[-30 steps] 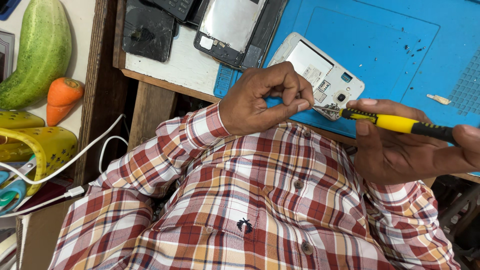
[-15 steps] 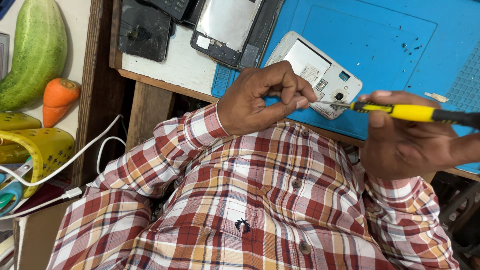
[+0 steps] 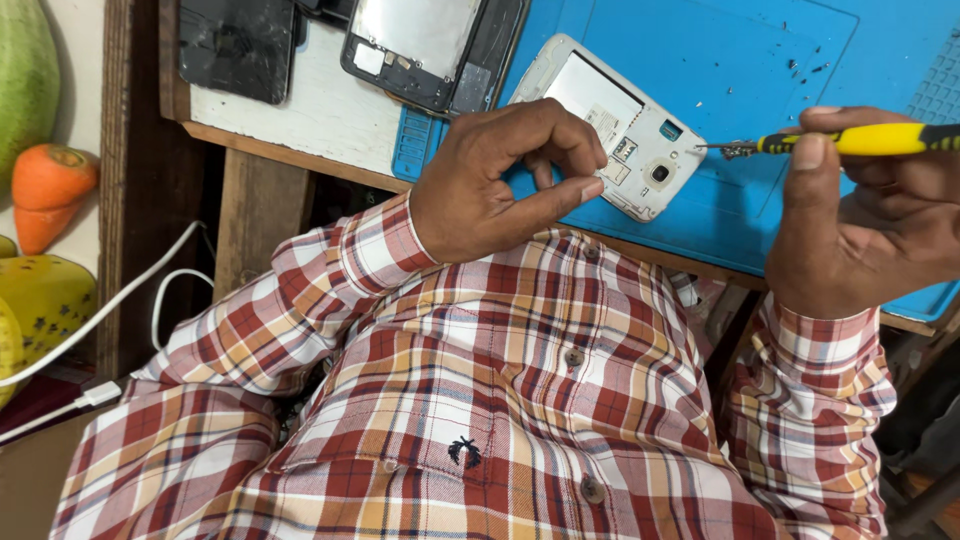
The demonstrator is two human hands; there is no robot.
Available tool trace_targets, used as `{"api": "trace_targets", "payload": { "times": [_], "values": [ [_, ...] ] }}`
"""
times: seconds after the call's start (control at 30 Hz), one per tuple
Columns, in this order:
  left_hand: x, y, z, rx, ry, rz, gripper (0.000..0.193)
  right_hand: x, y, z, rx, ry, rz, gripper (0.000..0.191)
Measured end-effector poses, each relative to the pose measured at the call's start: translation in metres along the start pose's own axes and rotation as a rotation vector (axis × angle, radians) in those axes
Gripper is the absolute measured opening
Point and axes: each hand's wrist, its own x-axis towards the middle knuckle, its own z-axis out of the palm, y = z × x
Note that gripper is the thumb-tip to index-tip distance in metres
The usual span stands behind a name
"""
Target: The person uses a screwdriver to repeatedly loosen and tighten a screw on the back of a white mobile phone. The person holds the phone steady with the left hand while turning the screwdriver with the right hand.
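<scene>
A white phone back frame (image 3: 625, 130) with its insides exposed lies tilted on the blue work mat (image 3: 720, 60). My left hand (image 3: 500, 185) is curled at its near edge, with thumb and forefinger pinched on the frame's lower side. My right hand (image 3: 880, 225) holds a yellow-handled screwdriver (image 3: 850, 140) level above the mat. Its metal tip points left and sits just off the frame's right corner. My plaid shirt fills the lower half of the view.
A phone screen assembly (image 3: 430, 45) and a dark phone part (image 3: 235, 45) lie on the white board at the back left. A green gourd (image 3: 25, 80), a carrot (image 3: 50, 190), a yellow object (image 3: 40, 300) and white cables (image 3: 130, 300) are at left. Tiny screws (image 3: 805, 65) dot the mat.
The screwdriver has drawn away to the right from my left fingertips, its tip now beside the frame's corner. My left hand stays pinched at the frame's near edge.
</scene>
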Motion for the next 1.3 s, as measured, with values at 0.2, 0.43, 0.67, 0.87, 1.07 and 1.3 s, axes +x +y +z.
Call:
{"api": "trace_targets", "payload": {
  "times": [0.2, 0.43, 0.67, 0.87, 1.07, 1.3],
  "values": [
    [0.002, -0.001, 0.003, 0.035, 0.012, 0.015, 0.015, 0.002, 0.007, -0.001, 0.059, -0.044, -0.108, 0.022],
    [0.002, 0.002, 0.003, 0.030, 0.012, 0.005, 0.015, -0.007, 0.021, -0.005, 0.161, -0.052, 0.025, 0.021],
    [0.003, 0.002, 0.003, 0.036, 0.003, 0.034, 0.016, -0.011, 0.030, -0.004, 0.307, -0.012, 0.126, 0.018],
    [0.003, 0.001, 0.003, 0.047, 0.000, 0.034, 0.016, -0.008, 0.037, -0.003, 0.204, -0.061, -0.031, 0.035],
    [0.002, 0.000, 0.003, 0.054, 0.001, 0.039, 0.016, -0.007, 0.039, -0.001, 0.166, -0.073, -0.120, 0.058],
    [0.001, 0.000, 0.004, 0.050, 0.000, 0.038, 0.015, -0.006, 0.038, -0.005, 0.033, -0.116, -0.177, 0.076]
  ]
}}
